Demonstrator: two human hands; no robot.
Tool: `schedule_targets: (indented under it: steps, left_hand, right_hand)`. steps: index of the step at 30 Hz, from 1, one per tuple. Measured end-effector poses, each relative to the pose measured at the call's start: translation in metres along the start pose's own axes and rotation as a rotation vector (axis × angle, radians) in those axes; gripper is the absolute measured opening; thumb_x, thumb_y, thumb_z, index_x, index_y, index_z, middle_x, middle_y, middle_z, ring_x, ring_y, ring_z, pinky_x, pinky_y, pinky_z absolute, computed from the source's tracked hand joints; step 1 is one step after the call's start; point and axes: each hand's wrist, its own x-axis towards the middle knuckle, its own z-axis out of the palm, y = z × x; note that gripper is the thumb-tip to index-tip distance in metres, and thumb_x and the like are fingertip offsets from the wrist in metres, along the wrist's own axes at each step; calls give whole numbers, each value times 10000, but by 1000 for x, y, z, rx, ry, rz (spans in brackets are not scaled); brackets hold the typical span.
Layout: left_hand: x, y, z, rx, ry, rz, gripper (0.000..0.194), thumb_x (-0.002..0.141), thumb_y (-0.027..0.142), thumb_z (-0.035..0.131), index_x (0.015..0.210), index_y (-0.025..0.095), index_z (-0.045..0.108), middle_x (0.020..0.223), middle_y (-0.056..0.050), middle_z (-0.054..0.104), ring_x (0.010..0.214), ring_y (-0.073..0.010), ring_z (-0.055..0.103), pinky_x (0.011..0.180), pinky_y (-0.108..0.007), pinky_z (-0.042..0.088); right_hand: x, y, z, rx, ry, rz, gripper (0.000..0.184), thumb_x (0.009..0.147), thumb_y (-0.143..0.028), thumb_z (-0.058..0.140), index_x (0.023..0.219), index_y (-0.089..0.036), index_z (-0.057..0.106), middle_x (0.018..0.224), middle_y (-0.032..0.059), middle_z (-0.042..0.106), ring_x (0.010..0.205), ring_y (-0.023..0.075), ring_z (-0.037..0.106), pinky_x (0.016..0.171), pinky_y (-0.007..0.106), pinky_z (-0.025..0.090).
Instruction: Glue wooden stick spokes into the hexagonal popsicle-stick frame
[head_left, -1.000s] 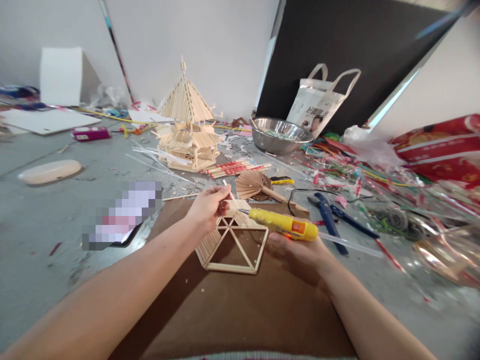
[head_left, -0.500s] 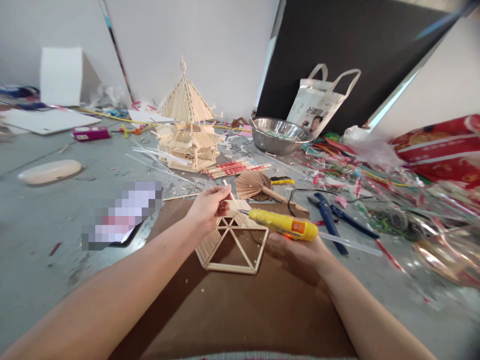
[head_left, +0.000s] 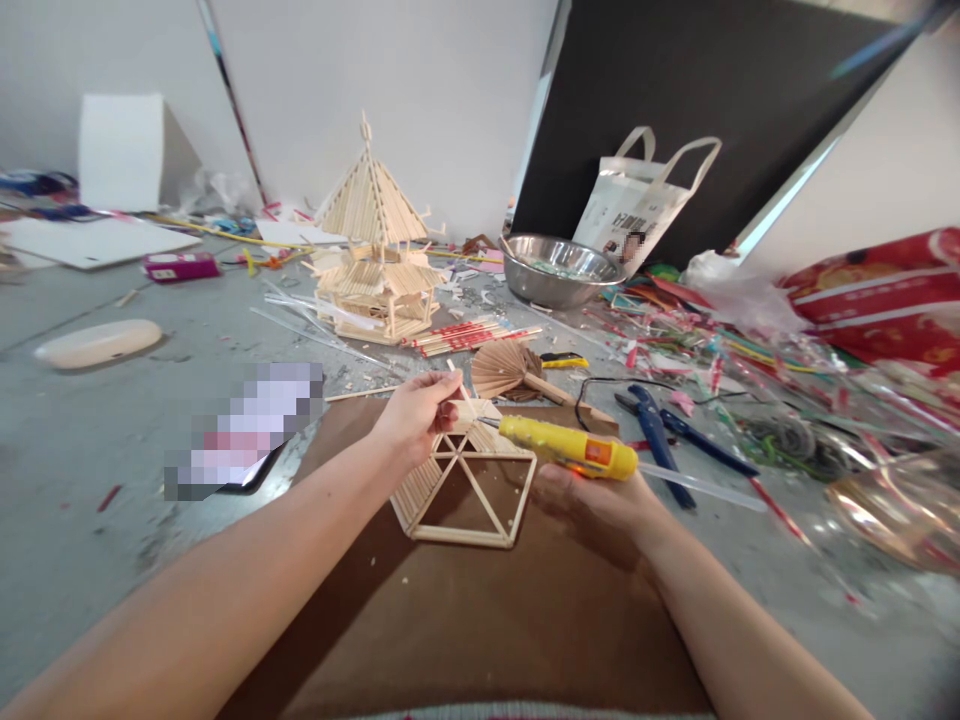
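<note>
My left hand (head_left: 424, 415) pinches a thin wooden stick (head_left: 454, 372) above the far side of a six-sided stick frame (head_left: 461, 537). Its left and far panels are filled with sticks, while the near and right ones show only bare spokes. In my right hand (head_left: 600, 495) is a yellow hot glue gun (head_left: 559, 443), with an orange light glowing on it and a clear glue stick (head_left: 701, 488) coming out of its back. The gun's metal nozzle points left, close to the held stick; whether they touch I cannot tell. A brown board (head_left: 480, 630) lies under the frame.
Behind stands a stick pagoda model (head_left: 379, 220), with red-wrapped sticks (head_left: 472, 335) before it. A folded paper fan (head_left: 506, 370), a yellow cutter (head_left: 564, 360) and blue pliers (head_left: 652, 430) lie beyond the board. Left is a phone (head_left: 251, 430); a steel bowl (head_left: 559, 280) sits further back.
The glue gun has shifted very slightly to the right. My left hand, the held stick and the frame look the same as before.
</note>
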Motion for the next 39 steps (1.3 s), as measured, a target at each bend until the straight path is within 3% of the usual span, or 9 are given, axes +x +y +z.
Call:
schedule_targets:
  steps: [6, 11, 18, 34, 39]
  left_hand:
    - [-1, 0, 1, 36, -54, -8, 200, 587, 277, 645, 608, 139, 501, 508, 47, 491, 366, -18, 408, 346, -138, 293]
    - [-7, -2, 5, 280, -176, 67, 198, 591, 296, 635, 632, 132, 533, 506, 37, 500, 346, -15, 377, 330, -140, 257]
    - [-10, -6, 7, 537, -246, 147, 197, 632, 320, 580, 691, 132, 586, 551, 13, 521, 362, -16, 333, 333, -140, 217]
    - [-9, -8, 5, 592, -252, 185, 236, 632, 373, 566, 719, 158, 611, 542, 23, 504, 376, -26, 334, 357, -151, 257]
    - [-10, -7, 5, 613, -254, 192, 223, 646, 363, 557, 715, 157, 607, 556, 21, 501, 402, -30, 360, 374, -148, 280]
  right_hand:
    - [1, -3, 1, -11, 64, 17, 165, 626, -361, 602, 706, -216, 591, 602, 0, 560, 550, 134, 523, 470, 252, 426]
    - [4, -11, -2, 133, 93, 103, 231, 633, -415, 580, 647, -187, 542, 428, -42, 447, 358, 67, 397, 328, 198, 324]
    - [4, -10, -4, 198, 161, 181, 288, 598, -443, 605, 596, -178, 492, 419, -41, 446, 339, 68, 400, 319, 203, 317]
    - [5, -10, -4, 184, 175, 188, 297, 597, -448, 604, 595, -178, 480, 420, -43, 447, 330, 62, 392, 309, 200, 317]
    - [5, -10, -5, 180, 164, 130, 245, 625, -407, 598, 659, -184, 504, 452, -43, 469, 341, 60, 401, 311, 196, 328]
